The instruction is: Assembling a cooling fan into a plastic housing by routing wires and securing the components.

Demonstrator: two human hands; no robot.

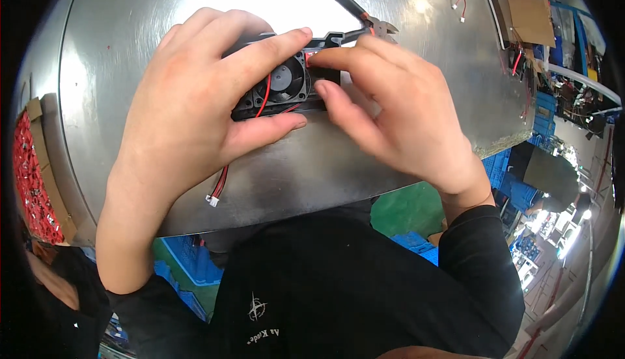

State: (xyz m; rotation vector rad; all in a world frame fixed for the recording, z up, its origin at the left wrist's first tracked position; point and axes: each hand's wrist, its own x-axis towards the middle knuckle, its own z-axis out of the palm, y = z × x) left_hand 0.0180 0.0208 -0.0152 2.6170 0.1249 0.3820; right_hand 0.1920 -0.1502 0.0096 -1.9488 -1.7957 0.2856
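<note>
A small black cooling fan (pixel 281 79) in a square frame is held just above a shiny metal table (pixel 390 163), over its middle and somewhat nearer the edge closest to the person. The fan sits inside a larger black plastic bracket (pixel 329 38) that sticks out past the fingers toward the far edge. A red wire (pixel 263 95) crosses the fan's face, and a red and black lead (pixel 221 180) hangs down from under the palm to a small white connector (pixel 212 200) lying on the table close to the near edge.

The left hand (pixel 189 111) is clamped on the fan: the index finger lies along its top side and the thumb presses up along its bottom side, with the other fingers curled over the back. The right hand (pixel 390 111) has its index finger and thumb drawn together on the fan's right side, pinching at a small red and white label (pixel 312 55) at the frame's corner.

Behind the hands, toward the far edge, lies a pair of cutting pliers (pixel 364 17) with dark handles. Near the far right corner lie loose red wires (pixel 462 0) and a cardboard piece (pixel 530 20). Off the table's left edge stands a tray of red parts (pixel 29 183), and blue crates (pixel 189 261) show below the near edge.
</note>
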